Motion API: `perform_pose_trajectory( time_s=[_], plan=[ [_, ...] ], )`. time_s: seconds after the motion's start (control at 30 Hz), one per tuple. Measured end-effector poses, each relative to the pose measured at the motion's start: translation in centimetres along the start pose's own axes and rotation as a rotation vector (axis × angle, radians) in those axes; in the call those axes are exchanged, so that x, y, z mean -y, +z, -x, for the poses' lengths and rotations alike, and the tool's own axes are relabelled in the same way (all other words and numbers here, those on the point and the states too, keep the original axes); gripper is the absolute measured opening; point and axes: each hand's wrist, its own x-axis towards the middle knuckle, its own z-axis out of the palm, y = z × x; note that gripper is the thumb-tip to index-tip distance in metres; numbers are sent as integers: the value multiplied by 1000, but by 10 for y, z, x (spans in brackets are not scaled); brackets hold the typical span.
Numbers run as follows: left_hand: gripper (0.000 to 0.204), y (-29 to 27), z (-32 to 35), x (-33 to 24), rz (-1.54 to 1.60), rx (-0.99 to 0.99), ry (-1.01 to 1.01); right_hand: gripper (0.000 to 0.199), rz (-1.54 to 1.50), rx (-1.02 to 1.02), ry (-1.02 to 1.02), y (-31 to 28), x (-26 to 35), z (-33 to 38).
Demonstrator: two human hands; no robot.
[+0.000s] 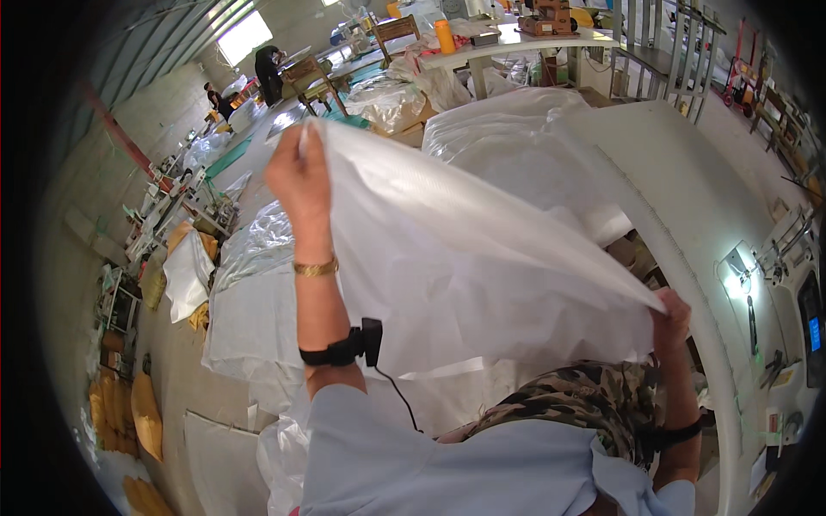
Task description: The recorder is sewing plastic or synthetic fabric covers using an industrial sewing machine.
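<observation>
A large white sheet (447, 249) of thin, woven-looking plastic is stretched slantwise between my two hands. My left hand (299, 181), raised high and slightly blurred, pinches its upper left corner. Lower down, by the edge of the work table (688, 189), my right hand (671, 322) grips the other corner. The taut top edge slopes from left to right, and the rest hangs over my lap. Whether it is a single layer or a sack, I cannot tell. Behind it lies a pile of similar white sheets (490, 129).
A sewing machine (813, 318) with a lit lamp (738, 277) stands at the right. More folded white sheets (254, 318) are stacked to my left. An orange bottle (444, 36) stands on a far table (508, 47). A person in dark clothes (268, 73) stands at the back left.
</observation>
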Motion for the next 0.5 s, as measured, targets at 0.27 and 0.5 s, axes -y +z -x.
perform_pose_trajectory(
  time_s=[0.27, 0.5],
  plan=[
    [77, 5, 98, -169, 317, 887, 664, 25, -346, -97, 178, -33, 74, -52],
    [55, 35, 142, -194, 426, 465, 757, 31, -299, 45, 177, -48, 109, -68]
  ],
)
